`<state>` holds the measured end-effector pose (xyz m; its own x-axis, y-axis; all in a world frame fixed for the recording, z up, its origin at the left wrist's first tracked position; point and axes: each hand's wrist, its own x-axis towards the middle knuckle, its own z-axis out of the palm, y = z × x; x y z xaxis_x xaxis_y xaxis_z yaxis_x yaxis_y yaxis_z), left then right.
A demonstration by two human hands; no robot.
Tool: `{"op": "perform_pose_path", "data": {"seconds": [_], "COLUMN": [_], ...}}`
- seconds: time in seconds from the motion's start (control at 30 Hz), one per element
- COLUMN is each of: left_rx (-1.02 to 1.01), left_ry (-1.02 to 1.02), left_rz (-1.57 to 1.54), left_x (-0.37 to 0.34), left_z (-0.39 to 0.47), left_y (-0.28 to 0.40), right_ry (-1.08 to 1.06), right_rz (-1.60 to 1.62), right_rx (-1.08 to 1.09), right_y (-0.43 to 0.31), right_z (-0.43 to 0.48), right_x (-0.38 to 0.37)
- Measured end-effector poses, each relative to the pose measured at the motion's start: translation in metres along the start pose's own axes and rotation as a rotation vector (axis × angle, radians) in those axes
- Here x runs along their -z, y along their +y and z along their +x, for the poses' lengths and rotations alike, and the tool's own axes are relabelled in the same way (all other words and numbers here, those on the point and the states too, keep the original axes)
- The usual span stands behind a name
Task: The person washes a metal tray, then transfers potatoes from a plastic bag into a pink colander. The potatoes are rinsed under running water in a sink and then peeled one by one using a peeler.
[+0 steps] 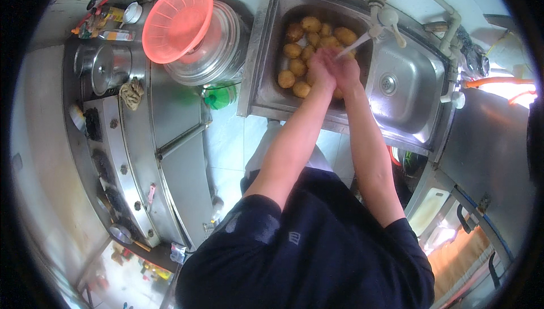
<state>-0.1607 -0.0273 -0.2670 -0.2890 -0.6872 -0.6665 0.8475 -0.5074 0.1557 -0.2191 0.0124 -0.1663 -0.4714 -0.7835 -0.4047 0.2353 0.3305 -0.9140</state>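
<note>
My left hand (321,70) and my right hand (346,69) are side by side, touching, above the left basin of a stainless steel sink (266,90). A stream of water (352,46) runs from the tap (375,31) onto my right hand and the fingers. Below and around the hands lie several brown, round potatoes (292,50), some of them hidden by my hands and forearms. The fingers overlap and blur, so I cannot tell whether anything is between them.
Right of the potatoes is a second basin (410,105) with a drain (387,83). A coral plastic basket (178,22) leans on stacked metal basins (212,60) at left. Farther left are a lidded pot (102,71), a rag (132,94) and a gas stove (117,139). Pipes (455,24) run behind the sink.
</note>
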Motion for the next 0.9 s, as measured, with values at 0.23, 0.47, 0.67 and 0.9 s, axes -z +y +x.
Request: {"op": "perform_pose_path", "data": {"seconds": [0.23,0.47,0.67,0.9], "left_rx": [-0.03,-0.076,-0.084,0.102], "left_ry": [-0.322,-0.212,-0.01,0.118], "left_rz": [0.142,-0.002,0.169,0.417], "left_x": [-0.076,-0.077,-0.091,-0.081], "left_z": [-0.053,-0.039,-0.069,-0.033], "left_y": [0.005,0.013,0.06,0.067], "right_ry": [-0.273,-0.431,-0.081,0.42], "right_rz": [-0.498,-0.745,-0.326,0.616], "right_rx": [0.255,0.386,0.416,0.354], "right_y": [-0.014,-0.066,0.002,0.071], "right_z": [0.031,0.015,0.018,0.029], "right_x": [0.026,0.007,-0.022,-0.056]}}
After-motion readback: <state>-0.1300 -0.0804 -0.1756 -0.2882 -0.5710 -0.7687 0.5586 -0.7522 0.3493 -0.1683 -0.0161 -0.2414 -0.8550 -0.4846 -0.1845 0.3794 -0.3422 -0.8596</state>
